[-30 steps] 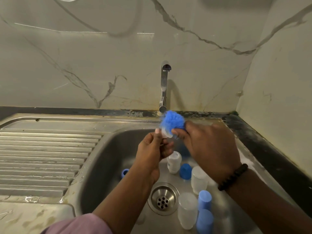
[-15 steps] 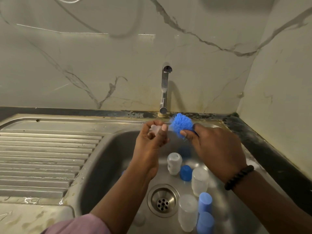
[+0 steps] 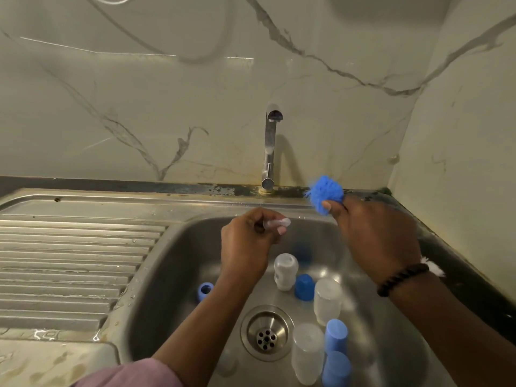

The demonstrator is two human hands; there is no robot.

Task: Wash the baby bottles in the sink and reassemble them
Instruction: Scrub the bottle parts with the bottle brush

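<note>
Pinching the clear teat [image 3: 275, 224] sideways, the left hand [image 3: 248, 241] waited; the right hand [image 3: 374, 238], gripping the blue brush [image 3: 325, 192], sat well right.

Two bare forearms showing, both reaching in from lower frame edge. Left hand [image 3: 245, 241] bare, no ring or watch showing. Pink sleeve [image 3: 131, 374] showing on left arm, pushed up past forearm, soft fabric bunching at lower frame edge. Right hand [image 3: 374, 236] bare too. Dark beaded bracelet [image 3: 402, 279] circling right wrist, round beads sitting close together in single strand. Right forearm showing bare below bracelet down to frame edge. Fingernails showing short.
</note>
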